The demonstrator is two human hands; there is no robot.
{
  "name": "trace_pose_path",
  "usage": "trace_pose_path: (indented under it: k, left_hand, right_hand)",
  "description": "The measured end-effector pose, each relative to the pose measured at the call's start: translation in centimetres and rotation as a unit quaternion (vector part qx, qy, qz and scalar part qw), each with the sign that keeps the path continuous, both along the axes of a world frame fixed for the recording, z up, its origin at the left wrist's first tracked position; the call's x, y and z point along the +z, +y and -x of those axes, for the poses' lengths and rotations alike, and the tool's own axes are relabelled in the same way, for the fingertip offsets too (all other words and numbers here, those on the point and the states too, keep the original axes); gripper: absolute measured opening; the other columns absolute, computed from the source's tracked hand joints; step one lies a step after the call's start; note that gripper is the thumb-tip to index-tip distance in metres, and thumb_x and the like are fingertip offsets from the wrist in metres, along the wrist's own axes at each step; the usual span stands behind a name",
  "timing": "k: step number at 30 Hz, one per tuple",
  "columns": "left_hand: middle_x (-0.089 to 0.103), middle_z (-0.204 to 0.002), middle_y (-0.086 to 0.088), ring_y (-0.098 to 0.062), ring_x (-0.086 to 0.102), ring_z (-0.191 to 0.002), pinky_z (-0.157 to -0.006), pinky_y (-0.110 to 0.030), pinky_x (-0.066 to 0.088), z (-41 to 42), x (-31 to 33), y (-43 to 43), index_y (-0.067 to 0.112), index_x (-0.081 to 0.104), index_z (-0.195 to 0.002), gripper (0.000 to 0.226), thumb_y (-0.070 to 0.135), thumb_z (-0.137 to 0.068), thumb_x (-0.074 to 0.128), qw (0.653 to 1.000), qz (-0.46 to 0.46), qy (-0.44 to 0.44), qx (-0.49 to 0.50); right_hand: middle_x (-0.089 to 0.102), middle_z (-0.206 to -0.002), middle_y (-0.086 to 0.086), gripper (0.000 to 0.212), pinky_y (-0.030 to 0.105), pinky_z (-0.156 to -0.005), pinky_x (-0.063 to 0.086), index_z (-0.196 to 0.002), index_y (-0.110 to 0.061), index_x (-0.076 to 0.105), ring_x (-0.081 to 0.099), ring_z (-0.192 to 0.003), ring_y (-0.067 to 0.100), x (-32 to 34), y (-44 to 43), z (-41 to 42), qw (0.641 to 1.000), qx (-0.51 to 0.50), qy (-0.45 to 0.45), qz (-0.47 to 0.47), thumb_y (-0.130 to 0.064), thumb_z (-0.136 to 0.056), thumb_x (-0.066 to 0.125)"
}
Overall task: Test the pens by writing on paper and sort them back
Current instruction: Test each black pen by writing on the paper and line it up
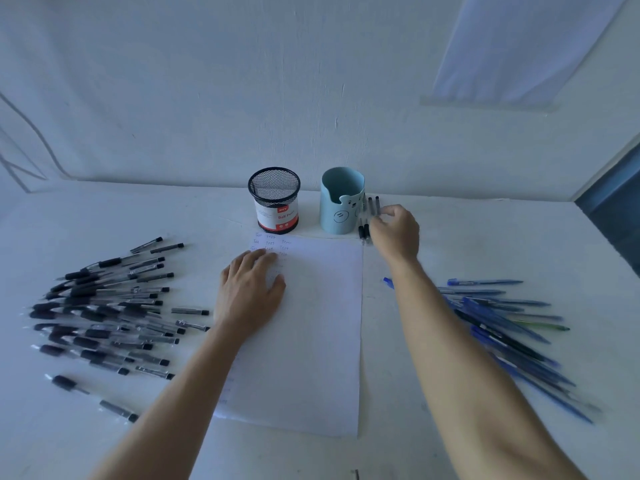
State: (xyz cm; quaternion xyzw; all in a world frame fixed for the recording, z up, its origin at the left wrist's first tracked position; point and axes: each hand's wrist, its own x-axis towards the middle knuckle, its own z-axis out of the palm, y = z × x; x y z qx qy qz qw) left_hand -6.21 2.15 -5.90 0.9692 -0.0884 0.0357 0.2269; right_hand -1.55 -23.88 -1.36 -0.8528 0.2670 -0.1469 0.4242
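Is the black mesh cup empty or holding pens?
Empty, it seems: the mesh cup stands upright, and nothing shows above its rim or through the mesh.

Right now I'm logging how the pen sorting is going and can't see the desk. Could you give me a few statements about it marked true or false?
1. The left hand lies flat on the paper. True.
2. The black pens are piled to the right of the paper. False: they lie to its left, and the blue pens lie to its right.
3. The mesh holder stands left of the blue cup. True.
4. The paper is blank. False: rows of handwriting run along its far edge.
5. The right hand is over the blue pens. False: it reaches to a few pens lying beside the blue cup.
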Motion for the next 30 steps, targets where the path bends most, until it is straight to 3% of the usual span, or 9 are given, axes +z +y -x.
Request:
trace_pose_path:
  k: [4,8,15,18,20,22,26,28,30]
  left_hand:
    - [0.054,-0.144,-0.003,-0.024,0.042,-0.137,-0.112,-0.035,0.027,-0.1,1.1,0.6,0.019,0.056,-0.138,0.057,0.033,-0.082,0.054,0.994,0.095,0.049,0.029]
    - [0.055,-0.143,0.004,-0.022,0.049,-0.130,-0.104,-0.031,0.037,0.2,2.3,1.0,0.020,0.052,-0.141,0.057,0.005,-0.086,0.055,0.985,0.144,0.080,0.057]
    - [0.069,-0.116,0.003,-0.010,0.061,-0.108,-0.102,-0.032,0.047,-0.7,3.9,3.4,0.018,0.062,-0.125,0.046,-0.007,-0.089,0.048,0.953,0.276,0.102,0.064]
    - [0.069,-0.108,0.002,-0.013,0.061,-0.095,-0.091,-0.027,0.047,-0.7,4.1,5.4,0.015,0.070,-0.114,0.035,-0.002,-0.088,0.055,0.985,0.159,0.000,0.063]
    - [0.067,-0.106,0.003,-0.020,0.060,-0.098,-0.092,-0.036,0.047,-0.6,4.6,7.1,0.021,0.072,-0.107,0.028,0.006,-0.087,0.059,0.995,0.074,-0.027,0.064]
    - [0.063,-0.100,0.008,-0.018,0.058,-0.096,-0.095,-0.043,0.047,-0.3,5.2,8.6,0.031,0.069,-0.096,0.019,0.016,-0.086,0.063,0.999,0.014,0.035,0.034]
    - [0.058,-0.101,0.018,-0.010,0.054,-0.099,-0.098,-0.041,0.035,1.1,6.6,10.6,0.045,0.063,-0.085,0.009,0.039,-0.078,0.063,0.982,-0.074,0.169,-0.038]
    - [0.053,-0.102,0.019,-0.012,0.050,-0.104,-0.102,-0.044,0.037,1.6,6.7,11.3,0.046,0.062,-0.087,0.018,0.046,-0.070,0.060,0.974,-0.083,0.204,-0.056]
    - [0.051,-0.102,0.016,-0.014,0.048,-0.106,-0.103,-0.045,0.039,1.7,6.3,11.5,0.043,0.065,-0.090,0.013,0.039,-0.077,0.066,0.974,-0.090,0.201,-0.055]
  right_hand:
    - [0.064,-0.114,0.005,0.026,0.035,-0.085,0.047,-0.108,-0.016,0.067,0.057,-0.107,0.026,-0.3,2.8,3.3,0.996,0.044,-0.049,0.061,-0.015,-0.084,0.059]
    - [0.068,-0.108,0.001,0.025,0.039,-0.089,0.048,-0.106,-0.016,0.070,0.060,-0.100,0.024,-2.0,5.8,7.3,0.971,0.202,-0.051,0.121,-0.016,-0.083,0.060]
    - [0.053,-0.144,0.003,0.066,0.049,-0.111,0.028,-0.128,-0.021,0.063,0.043,-0.138,0.027,-4.3,7.6,12.2,0.918,0.304,0.013,0.256,-0.051,-0.080,0.029]
    - [0.041,-0.155,0.000,0.063,0.048,-0.118,0.016,-0.139,-0.023,0.053,0.029,-0.147,0.025,-4.3,7.5,12.5,0.910,0.318,0.051,0.261,-0.048,-0.086,0.030]
    - [0.043,-0.154,0.002,0.060,0.049,-0.117,0.018,-0.138,-0.022,0.054,0.032,-0.145,0.027,-4.3,7.5,12.7,0.909,0.313,0.042,0.271,-0.045,-0.087,0.034]
    - [0.047,-0.151,0.004,0.060,0.051,-0.116,0.023,-0.135,-0.020,0.056,0.037,-0.142,0.029,-4.4,7.6,12.8,0.909,0.305,0.033,0.283,-0.045,-0.086,0.033]
    - [0.051,-0.147,0.005,0.061,0.052,-0.113,0.028,-0.131,-0.018,0.059,0.042,-0.139,0.030,-4.4,7.9,12.9,0.912,0.299,0.027,0.278,-0.046,-0.085,0.030]
    - [0.048,-0.150,0.005,0.060,0.051,-0.115,0.024,-0.134,-0.018,0.057,0.038,-0.142,0.029,-4.3,7.9,13.0,0.912,0.302,0.028,0.276,-0.045,-0.086,0.031]
    - [0.039,-0.156,0.003,0.058,0.048,-0.119,0.015,-0.140,-0.019,0.051,0.028,-0.147,0.026,-4.3,8.0,13.2,0.910,0.312,0.043,0.270,-0.042,-0.089,0.033]
